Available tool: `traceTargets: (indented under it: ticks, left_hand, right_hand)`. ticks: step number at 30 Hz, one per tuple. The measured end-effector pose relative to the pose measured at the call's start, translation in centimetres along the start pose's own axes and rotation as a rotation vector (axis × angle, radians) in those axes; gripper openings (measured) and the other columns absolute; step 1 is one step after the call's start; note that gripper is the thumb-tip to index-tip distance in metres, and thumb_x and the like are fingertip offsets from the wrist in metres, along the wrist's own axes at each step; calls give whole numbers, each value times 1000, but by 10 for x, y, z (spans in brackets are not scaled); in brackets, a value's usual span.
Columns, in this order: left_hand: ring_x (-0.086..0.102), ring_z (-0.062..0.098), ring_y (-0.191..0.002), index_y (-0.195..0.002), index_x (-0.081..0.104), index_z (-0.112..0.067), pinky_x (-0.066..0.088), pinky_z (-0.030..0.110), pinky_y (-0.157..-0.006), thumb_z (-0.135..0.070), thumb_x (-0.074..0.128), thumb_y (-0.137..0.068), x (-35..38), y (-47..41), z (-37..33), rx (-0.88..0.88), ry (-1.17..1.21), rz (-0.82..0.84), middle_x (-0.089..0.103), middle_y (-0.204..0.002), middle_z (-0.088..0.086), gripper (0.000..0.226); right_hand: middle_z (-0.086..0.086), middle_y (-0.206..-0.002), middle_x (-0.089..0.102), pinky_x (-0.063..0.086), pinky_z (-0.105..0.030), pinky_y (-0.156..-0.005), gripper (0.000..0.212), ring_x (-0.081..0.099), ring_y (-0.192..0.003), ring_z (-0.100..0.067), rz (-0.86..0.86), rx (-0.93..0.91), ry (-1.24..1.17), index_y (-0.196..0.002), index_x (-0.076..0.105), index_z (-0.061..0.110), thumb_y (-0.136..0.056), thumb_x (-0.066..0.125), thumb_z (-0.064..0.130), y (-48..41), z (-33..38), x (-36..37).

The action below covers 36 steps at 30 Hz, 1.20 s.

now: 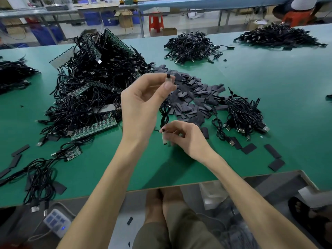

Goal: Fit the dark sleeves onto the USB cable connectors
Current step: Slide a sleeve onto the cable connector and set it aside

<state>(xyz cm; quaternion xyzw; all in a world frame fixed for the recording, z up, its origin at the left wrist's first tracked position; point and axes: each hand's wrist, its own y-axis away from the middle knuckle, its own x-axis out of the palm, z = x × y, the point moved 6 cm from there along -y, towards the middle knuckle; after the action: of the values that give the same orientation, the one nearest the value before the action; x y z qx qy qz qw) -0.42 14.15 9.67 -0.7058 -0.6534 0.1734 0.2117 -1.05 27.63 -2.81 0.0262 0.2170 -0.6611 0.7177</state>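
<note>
table (269,83): green bench filling most of the frame, stock laid out in separate piles.
cable heap (93,83): upper left, black cables tangled with green circuit strips; likely the supply.
sleeve pile (194,97): task's dark sleeves, loose and flat at centre frame, just beyond both hands, probably for quick grabbing.
small bundle (244,114): right of centre, USB plugs pointing at the near edge; sleeved or not, can't tell.
left hand (142,106): raised mid-frame on a steep forearm, thumb and forefinger pinching the cable's upper end.
right hand (186,139): lower, close above the table, fingertips clamped on the connector.
cable (164,114): hangs looped between the hands, probably lifted to free both ends.
connector (165,139): pale, looks unsleeved.
</note>
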Motion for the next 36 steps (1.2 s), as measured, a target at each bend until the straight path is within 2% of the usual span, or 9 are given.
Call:
traceTargets:
  ticks: [7, 10, 14, 16, 18, 21, 25, 31, 36]
  left_hand:
    - [68, 23, -82, -111, 71, -5, 57, 32, -72, -9, 70, -96, 13, -10, -33, 94, 189, 25, 73, -93, 4, 15]
    - [66, 18, -78, -113, 71, -1, 56, 24, -65, -10, 69, -97, 25, -14, 0, -150, 286, 31, 70, -89, 3, 18]
    - [62, 10, -65, -122, 67, 3, 53, 16, -61, -12, 65, -99, 50, 7, 65, -564, 480, 86, 67, -84, 4, 28]
    - [62, 9, -64, -120, 68, 2, 53, 16, -61, -13, 65, -99, 58, 18, 89, -643, 519, 81, 68, -82, 4, 26]
    - [63, 9, -66, -117, 71, 0, 55, 15, -63, -13, 65, -99, 57, 22, 106, -663, 569, 47, 69, -84, 3, 23]
    - [65, 10, -69, -108, 75, -6, 56, 18, -67, -14, 69, -96, 48, 19, 119, -645, 602, 14, 71, -85, 2, 16]
    - [68, 17, -76, -116, 72, -9, 58, 28, -70, -19, 72, -96, 27, 24, 134, -603, 329, -30, 74, -91, 7, 23]
    - [64, 12, -69, -110, 72, -16, 49, 35, -64, -35, 70, -96, -3, 28, 150, -566, 69, -52, 69, -75, -7, 24]
    - [59, 13, -59, -102, 69, -9, 39, 20, -45, -44, 70, -95, -10, 27, 151, -537, -95, -38, 69, -74, -1, 35]
  right_hand:
    - [-2, -64, 69, 50, -14, -69, 14, 66, -57, -10, -4, 27, -49, -105, 72, 15, -97, 70, 26, 0, -4, 1]
    - [3, -61, 69, 50, -19, -61, 7, 63, -53, -9, -19, 64, -75, -98, 71, 12, -95, 72, 19, -2, -4, 1]
    - [-20, -69, 60, 50, -42, -63, 14, 57, -61, -33, -67, 78, -41, -80, 63, 2, -90, 59, -7, -2, -5, 0]
    - [2, -59, 51, 38, -34, -57, 35, 45, -56, -20, -77, 56, 184, -60, 47, 20, -88, 51, -1, -3, -9, -5]
    - [11, -58, 45, 30, -27, -55, 35, 40, -53, -12, -72, 37, 302, -57, 38, 27, -84, 49, 7, -3, -6, -7]
    - [11, -78, 62, 40, -30, -65, 19, 58, -69, -14, -129, 61, 194, -87, 59, 20, -89, 60, 2, -3, -10, -9]
    - [1, -115, 67, 53, -24, -84, 61, 68, -97, -15, -117, 98, 5, -139, 49, 17, -86, 73, 2, -4, -10, -6]
    - [-2, -121, 57, 46, -22, -75, 69, 62, -79, -13, -128, 85, -5, -149, 43, 22, -90, 74, 5, -7, -14, -6]
    - [-6, -115, 59, 54, -31, -79, 58, 63, -73, -21, -141, 62, -66, -144, 49, 24, -92, 76, 22, -5, -7, -6]
